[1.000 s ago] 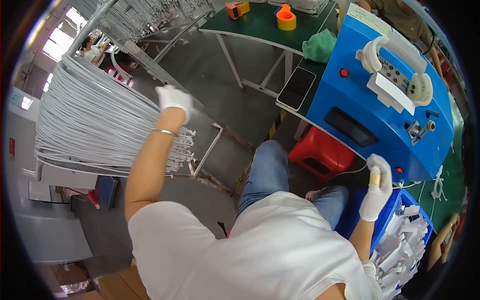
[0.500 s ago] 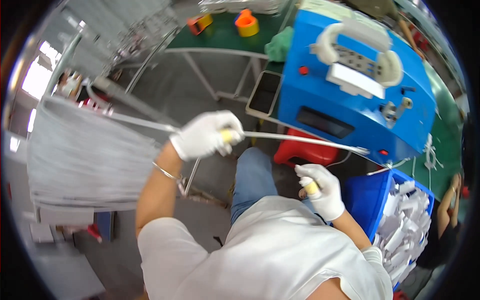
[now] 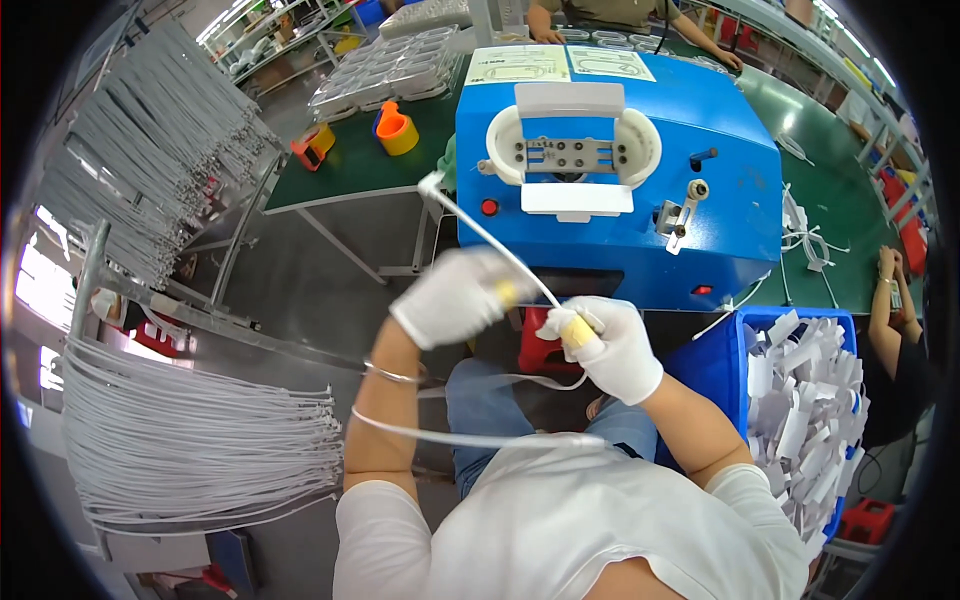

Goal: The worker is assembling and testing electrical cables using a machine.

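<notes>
My gloved right hand point(image 3: 618, 350), yellow tape round a finger, is closed on a white cable point(image 3: 495, 243). One length of the cable slants up and left from this hand to a white plug-like end point(image 3: 432, 184) near the front left of the blue machine point(image 3: 620, 245). More white cable loops below my hands, across my left forearm and lap. My gloved left hand point(image 3: 450, 300), also with yellow tape on a finger, is just left of the right one. Motion smears its fingers, so its grip is unclear.
Bundles of white cables point(image 3: 200, 430) hang on a rack at the left. A blue bin point(image 3: 735, 400) of white pieces stands at my right. Orange tape dispensers point(image 3: 397, 133) and clear trays point(image 3: 395, 70) sit on the green table point(image 3: 340, 165). Another person's hands point(image 3: 890, 265) are at the right.
My view has turned leftward. The right hand has come up beside the left and now grips the cable. The cable end that pointed right now points up and left.
</notes>
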Available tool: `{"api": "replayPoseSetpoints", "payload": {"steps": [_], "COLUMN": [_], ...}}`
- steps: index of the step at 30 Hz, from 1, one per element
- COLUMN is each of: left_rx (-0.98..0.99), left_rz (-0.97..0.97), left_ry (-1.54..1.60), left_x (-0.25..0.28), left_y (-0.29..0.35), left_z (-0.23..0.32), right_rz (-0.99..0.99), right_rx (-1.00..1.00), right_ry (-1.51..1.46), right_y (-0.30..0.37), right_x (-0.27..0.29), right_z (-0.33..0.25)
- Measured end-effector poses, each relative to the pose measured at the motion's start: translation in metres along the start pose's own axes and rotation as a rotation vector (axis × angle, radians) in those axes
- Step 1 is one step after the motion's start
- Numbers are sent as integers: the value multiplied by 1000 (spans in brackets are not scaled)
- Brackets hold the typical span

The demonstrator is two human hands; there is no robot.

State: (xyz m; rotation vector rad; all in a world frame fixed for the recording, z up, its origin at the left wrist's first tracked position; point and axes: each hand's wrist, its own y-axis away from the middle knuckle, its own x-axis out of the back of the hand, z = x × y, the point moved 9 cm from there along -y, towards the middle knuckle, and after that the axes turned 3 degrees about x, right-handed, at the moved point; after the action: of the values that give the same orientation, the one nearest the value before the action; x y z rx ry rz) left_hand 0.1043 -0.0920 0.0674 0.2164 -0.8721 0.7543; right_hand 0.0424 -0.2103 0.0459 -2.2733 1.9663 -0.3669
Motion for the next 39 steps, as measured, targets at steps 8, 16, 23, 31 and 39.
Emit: {"api": "replayPoseSetpoints", "payload": {"steps": [8, 16, 23, 31, 39], "left_rx": [36, 70, 41, -230, 849], "left_rz": [892, 829, 898, 77, -786], "left_ry": [534, 631, 810, 1615, 986], "left_x": [115, 92, 80, -28, -254], "left_y": [-13, -29, -7, 15, 166], "left_z": [4, -28, -20, -13, -120], "right_rz": [149, 90, 473, 556, 479], "right_rx": [-160, -335, -163, 155, 96], "right_ry": [-498, -395, 375, 783, 708], "right_y": [-5, 24, 73, -18, -38], "right_x": [-9, 7, 173, 223, 235], "right_z": [13, 28, -25, -98, -68]}}
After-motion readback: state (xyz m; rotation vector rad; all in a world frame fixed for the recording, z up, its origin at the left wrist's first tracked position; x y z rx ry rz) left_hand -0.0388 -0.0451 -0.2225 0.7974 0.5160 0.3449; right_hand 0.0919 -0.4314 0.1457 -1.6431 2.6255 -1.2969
